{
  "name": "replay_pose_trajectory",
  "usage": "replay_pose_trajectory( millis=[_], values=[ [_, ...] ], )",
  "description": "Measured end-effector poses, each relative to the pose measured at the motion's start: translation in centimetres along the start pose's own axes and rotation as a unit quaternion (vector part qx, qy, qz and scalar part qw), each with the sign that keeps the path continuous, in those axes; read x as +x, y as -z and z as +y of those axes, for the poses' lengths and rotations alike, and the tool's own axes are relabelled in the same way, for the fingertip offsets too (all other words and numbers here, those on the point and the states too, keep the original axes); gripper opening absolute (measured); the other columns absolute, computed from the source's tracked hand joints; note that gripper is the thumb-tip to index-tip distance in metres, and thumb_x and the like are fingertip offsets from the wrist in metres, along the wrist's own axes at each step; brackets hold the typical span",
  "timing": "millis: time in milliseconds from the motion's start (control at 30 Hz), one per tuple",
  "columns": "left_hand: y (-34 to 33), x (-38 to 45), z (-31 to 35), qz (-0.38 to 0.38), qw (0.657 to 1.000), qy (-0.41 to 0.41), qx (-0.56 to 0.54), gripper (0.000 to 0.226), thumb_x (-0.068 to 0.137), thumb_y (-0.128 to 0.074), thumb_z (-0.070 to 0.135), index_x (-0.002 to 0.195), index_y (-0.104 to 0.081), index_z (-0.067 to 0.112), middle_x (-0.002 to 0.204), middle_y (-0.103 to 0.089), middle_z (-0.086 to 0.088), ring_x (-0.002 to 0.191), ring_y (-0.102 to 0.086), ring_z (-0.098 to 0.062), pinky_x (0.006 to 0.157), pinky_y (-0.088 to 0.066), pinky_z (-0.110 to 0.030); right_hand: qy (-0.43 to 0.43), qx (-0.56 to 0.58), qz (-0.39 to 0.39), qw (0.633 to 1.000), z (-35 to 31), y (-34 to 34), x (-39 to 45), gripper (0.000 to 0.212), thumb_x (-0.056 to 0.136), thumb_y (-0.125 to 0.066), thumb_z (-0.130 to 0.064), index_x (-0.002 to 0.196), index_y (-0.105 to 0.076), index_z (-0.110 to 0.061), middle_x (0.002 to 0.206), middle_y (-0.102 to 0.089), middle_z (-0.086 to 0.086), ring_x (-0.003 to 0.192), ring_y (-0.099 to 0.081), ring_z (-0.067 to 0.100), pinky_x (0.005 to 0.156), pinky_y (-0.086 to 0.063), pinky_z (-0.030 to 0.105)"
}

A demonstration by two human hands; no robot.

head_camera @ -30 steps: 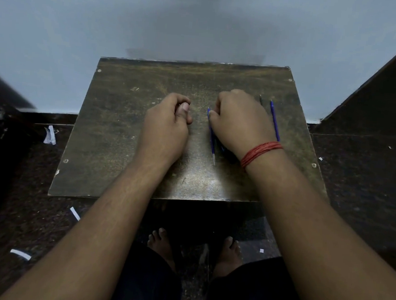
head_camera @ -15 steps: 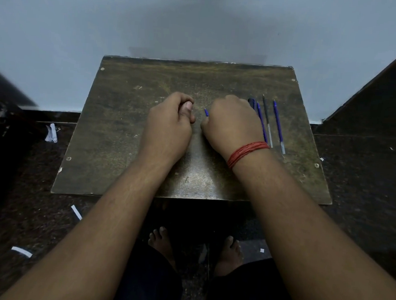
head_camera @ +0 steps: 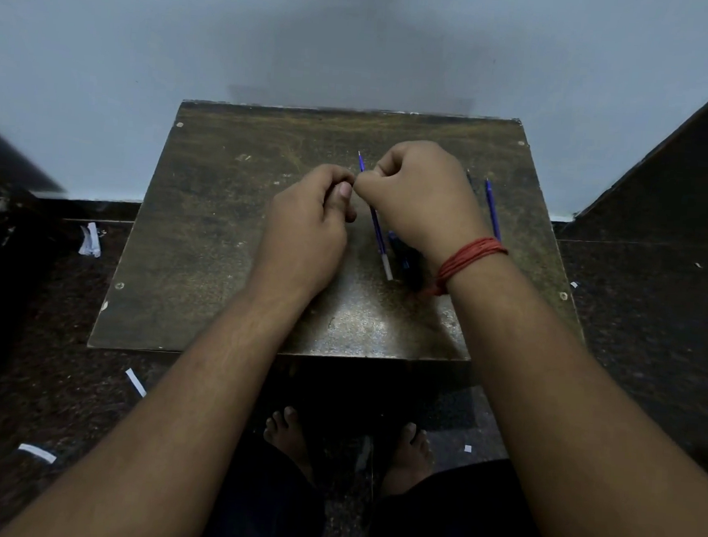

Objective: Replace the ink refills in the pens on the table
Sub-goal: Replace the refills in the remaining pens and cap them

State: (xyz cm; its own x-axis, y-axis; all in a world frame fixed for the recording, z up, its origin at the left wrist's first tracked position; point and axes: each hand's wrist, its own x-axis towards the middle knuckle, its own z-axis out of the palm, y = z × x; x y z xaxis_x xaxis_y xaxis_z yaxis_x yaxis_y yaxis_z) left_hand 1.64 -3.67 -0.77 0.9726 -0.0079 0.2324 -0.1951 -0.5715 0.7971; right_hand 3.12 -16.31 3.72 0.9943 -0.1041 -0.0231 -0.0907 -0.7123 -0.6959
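Over table (head_camera: 202,257) centre, fingers of both hands are curled. A blue refill (head_camera: 375,223) is pinched by right hand (head_camera: 422,193); left hand (head_camera: 309,223) fingertips meet it, contents can't be told.

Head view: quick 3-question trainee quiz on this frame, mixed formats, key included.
1. True or false: the red thread band is on the left wrist.
2. The blue refill lying between the hands rests on: A) the floor B) the table C) a tray.
3. Fill in: the left hand and right hand meet at their ____.

Key: 1 false; 2 B; 3 fingertips.
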Motion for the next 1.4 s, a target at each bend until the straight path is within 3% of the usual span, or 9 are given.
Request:
replay_pose_trajectory(
  millis=[100, 200, 367, 500, 600, 733, 900, 1067, 1400],
  values=[
    [0.0, 0.0, 0.2, -0.011, 1.0, -0.029, -0.001, 0.02, 0.1, -0.049, 0.015, 0.105, -0.067, 0.02, 0.077, -0.065, 0.01, 0.07, -0.056, 0.005, 0.063, -0.037, -0.009, -0.013, 0.081, -0.012, 0.997, 0.3, 0.1, 0.2, 0.019, 0.075, -0.072, -0.027, 0.08, -0.068, -0.009, 0.07, -0.07, -0.003, 0.061, -0.06, 0.008, 0.057, -0.047, 0.025],
    [0.0, -0.1, 0.3, 0.005, 0.999, -0.031, -0.022, 0.019, 0.1, -0.049, 0.015, 0.104, -0.067, 0.021, 0.078, -0.066, 0.007, 0.07, -0.056, 0.002, 0.065, -0.041, -0.014, -0.012, 0.181, -0.002, 0.983, 0.7, 0.2, 0.6, 0.009, 0.078, -0.072, -0.015, 0.081, -0.068, -0.007, 0.069, -0.072, 0.0, 0.054, -0.055, 0.004, 0.057, -0.045, 0.025],
    [0.0, -0.1, 0.5, 0.005, 1.0, 0.005, -0.022, 0.022, 0.101, -0.049, 0.018, 0.116, -0.065, 0.019, 0.093, -0.068, 0.008, 0.084, -0.059, 0.008, 0.073, -0.043, -0.008, -0.046, 0.39, 0.042, 0.919, 1.5, 1.1, 1.4, 0.007, 0.09, -0.069, -0.007, 0.096, -0.067, -0.009, 0.072, -0.064, 0.001, 0.056, -0.057, 0.007, 0.049, -0.044, 0.02],
    [-0.3, 0.0, 0.2, -0.017, 0.999, -0.013, 0.026, 0.022, 0.1, -0.05, 0.015, 0.113, -0.067, 0.012, 0.102, -0.065, 0.0, 0.094, -0.057, -0.012, 0.074, -0.04, -0.014, -0.07, 0.446, 0.092, 0.887, 2.7, 1.2, 1.9, 0.01, 0.095, -0.064, -0.006, 0.087, -0.067, -0.012, 0.07, -0.064, 0.0, 0.058, -0.061, 0.008, 0.052, -0.048, 0.021],
    [-0.4, 0.2, -0.1, -0.017, 0.998, -0.03, 0.052, 0.018, 0.099, -0.052, 0.013, 0.107, -0.068, 0.009, 0.095, -0.062, -0.003, 0.089, -0.054, -0.014, 0.067, -0.035, -0.02, -0.099, 0.498, 0.112, 0.854, 3.3, 1.1, 2.2, 0.015, 0.095, -0.063, -0.005, 0.082, -0.065, -0.01, 0.068, -0.063, 0.004, 0.057, -0.061, 0.011, 0.054, -0.05, 0.023],
    [-0.4, 0.3, -0.5, -0.01, 0.997, -0.037, 0.066, 0.02, 0.097, -0.054, 0.012, 0.109, -0.07, 0.009, 0.097, -0.065, -0.003, 0.091, -0.056, -0.015, 0.073, -0.037, -0.02, -0.126, 0.539, 0.139, 0.821, 3.7, 1.3, 2.4, 0.014, 0.096, -0.061, -0.003, 0.083, -0.063, -0.007, 0.068, -0.062, 0.005, 0.054, -0.06, 0.012, 0.056, -0.052, 0.024],
    [-0.3, 0.2, -0.4, -0.013, 0.996, -0.042, 0.077, 0.02, 0.096, -0.056, 0.014, 0.111, -0.07, 0.014, 0.095, -0.064, 0.003, 0.088, -0.053, -0.007, 0.072, -0.034, -0.003, -0.107, 0.512, 0.145, 0.84, 3.8, 1.3, 2.5, 0.015, 0.096, -0.061, -0.004, 0.082, -0.064, -0.009, 0.069, -0.063, 0.004, 0.056, -0.061, 0.012, 0.055, -0.051, 0.023],
    [-0.2, 0.2, -0.2, -0.012, 0.995, -0.044, 0.089, 0.018, 0.096, -0.057, 0.014, 0.11, -0.07, 0.014, 0.089, -0.059, 0.008, 0.083, -0.05, -0.007, 0.067, -0.032, -0.003, -0.08, 0.479, 0.131, 0.864, 3.8, 1.0, 2.4, 0.013, 0.096, -0.062, -0.005, 0.085, -0.065, -0.01, 0.071, -0.064, 0.004, 0.061, -0.063, 0.012, 0.054, -0.049, 0.022],
    [-0.2, 0.2, -0.2, -0.015, 0.994, -0.043, 0.095, 0.019, 0.097, -0.057, 0.015, 0.111, -0.07, 0.015, 0.09, -0.06, 0.007, 0.085, -0.052, -0.009, 0.069, -0.032, -0.006, -0.06, 0.468, 0.125, 0.873, 3.8, 1.1, 2.4, 0.009, 0.097, -0.06, -0.005, 0.09, -0.066, -0.008, 0.074, -0.065, 0.004, 0.063, -0.064, 0.012, 0.056, -0.05, 0.023]
  ],
)
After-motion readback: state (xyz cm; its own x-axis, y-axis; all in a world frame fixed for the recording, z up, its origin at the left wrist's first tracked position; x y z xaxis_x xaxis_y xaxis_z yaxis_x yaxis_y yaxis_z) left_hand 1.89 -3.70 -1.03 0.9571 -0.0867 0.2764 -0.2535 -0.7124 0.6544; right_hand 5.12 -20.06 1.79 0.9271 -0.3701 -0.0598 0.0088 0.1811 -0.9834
